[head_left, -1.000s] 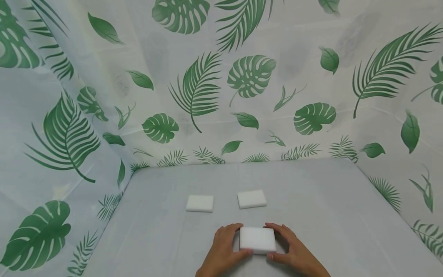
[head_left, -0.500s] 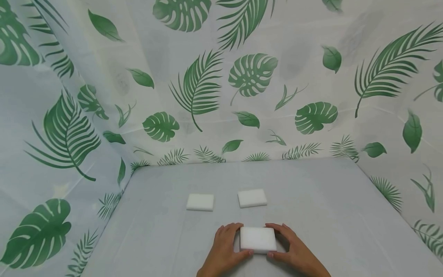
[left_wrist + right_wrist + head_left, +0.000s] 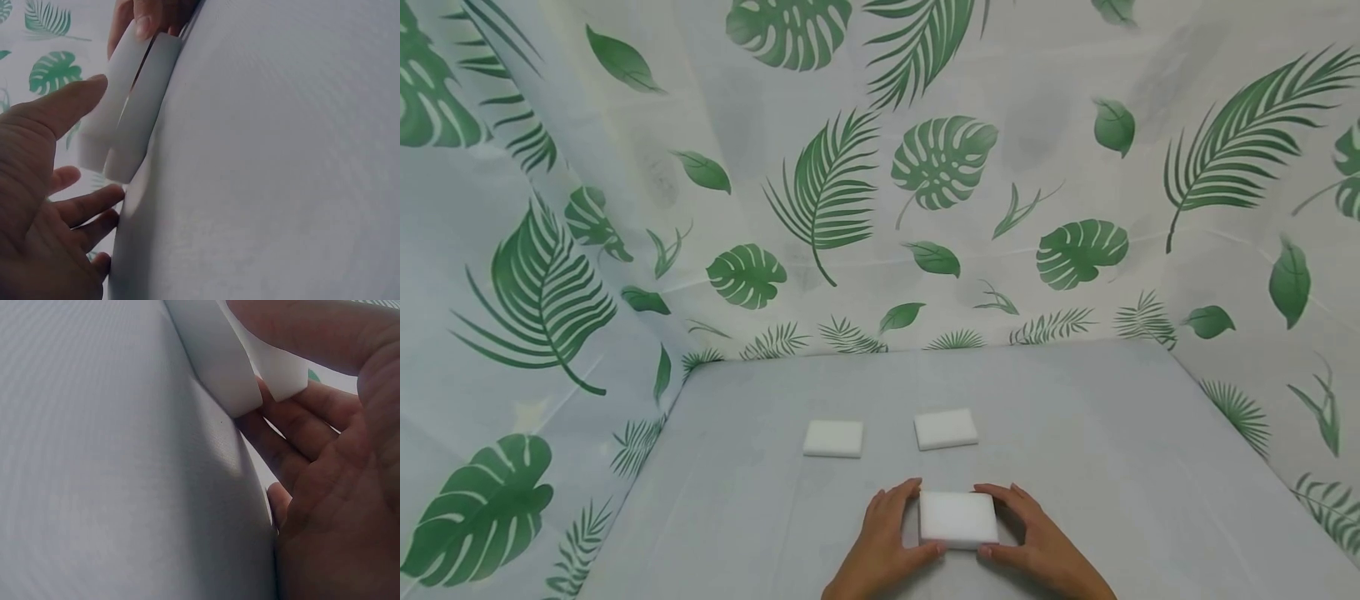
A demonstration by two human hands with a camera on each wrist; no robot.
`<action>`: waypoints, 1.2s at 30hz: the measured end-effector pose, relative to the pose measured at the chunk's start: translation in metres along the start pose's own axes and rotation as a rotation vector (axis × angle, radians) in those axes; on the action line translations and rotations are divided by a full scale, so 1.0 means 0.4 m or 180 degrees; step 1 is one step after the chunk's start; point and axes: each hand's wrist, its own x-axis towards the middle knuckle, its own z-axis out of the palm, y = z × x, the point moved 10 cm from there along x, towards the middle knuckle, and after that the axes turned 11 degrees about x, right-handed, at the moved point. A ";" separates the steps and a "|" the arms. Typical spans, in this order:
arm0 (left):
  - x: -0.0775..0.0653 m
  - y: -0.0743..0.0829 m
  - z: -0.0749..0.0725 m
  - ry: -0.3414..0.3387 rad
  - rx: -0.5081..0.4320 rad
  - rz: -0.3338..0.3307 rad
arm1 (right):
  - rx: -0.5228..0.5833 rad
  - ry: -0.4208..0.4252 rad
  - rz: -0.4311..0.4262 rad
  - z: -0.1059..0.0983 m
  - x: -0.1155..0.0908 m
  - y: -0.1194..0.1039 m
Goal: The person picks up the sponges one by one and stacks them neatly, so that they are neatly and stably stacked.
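Two white sponge blocks lie stacked near the front, a thin wedge-shaped gap between them in the left wrist view. The upper sponge (image 3: 957,517) covers most of the lower sponge (image 3: 142,119) in the head view. My right hand (image 3: 1041,542) grips the upper sponge at its right end, thumb on the near side and fingers behind. At the left end, my left hand (image 3: 887,533) is spread around the stack. Its thumb (image 3: 87,94) is straight beside the upper sponge, and its other fingers are extended past the stack's end.
Two more white sponges lie flat farther back, a left one (image 3: 833,439) and a right one (image 3: 946,429) set slightly askew. They rest on a grey-white covered table (image 3: 737,500). Leaf-printed cloth (image 3: 850,208) encloses the back and both sides.
My left fingers have loosened slightly, their tips shifting a little up and away from the stack. My right hand and the sponges stay in place.
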 end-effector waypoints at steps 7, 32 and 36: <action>-0.009 -0.020 -0.004 -0.0246 -0.0384 -0.0377 | -0.0027 -0.0026 0.0059 0.000 0.000 0.003; -0.027 -0.104 -0.067 0.0028 -0.0787 -0.0642 | -0.0030 0.0013 -0.0070 0.001 -0.009 -0.004; -0.030 -0.109 -0.066 0.0029 -0.0809 -0.0641 | -0.0141 0.0140 -0.0400 -0.004 -0.008 -0.021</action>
